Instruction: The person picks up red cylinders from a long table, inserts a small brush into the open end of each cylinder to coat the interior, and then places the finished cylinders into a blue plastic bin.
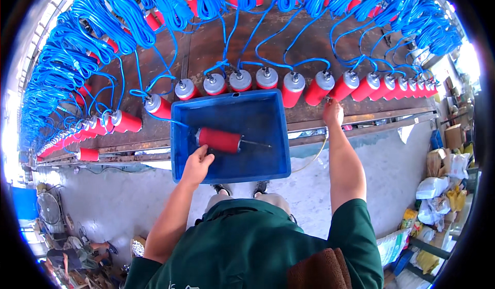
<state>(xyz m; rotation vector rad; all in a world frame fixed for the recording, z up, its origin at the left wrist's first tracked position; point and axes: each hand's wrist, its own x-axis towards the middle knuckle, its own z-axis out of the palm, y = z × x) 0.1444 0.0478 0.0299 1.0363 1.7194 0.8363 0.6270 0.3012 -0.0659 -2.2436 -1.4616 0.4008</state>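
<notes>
A red cylindrical motor [219,140] with a silver end and a thin metal shaft lies sideways in a blue plastic tub [178,170]. My left hand [198,166] has its fingers at the motor's near side and the thumb up beside it. Dark liquid seems to fill the tub around the motor. Over at the table's near edge, my right hand [334,113] is closed below the row of standing motors [319,87]. A small metallic bit shows at its fingertips, but what it grips is mostly hidden. A thin pale hose [315,157] hangs just under that hand.
Coiled blue cables [165,5] lie along the far side of the brown table [206,46], wired to many red motors. A fan [49,207] stands at the left. At lower left a person [77,255] is partly visible. Bags and boxes [433,188] line the right side.
</notes>
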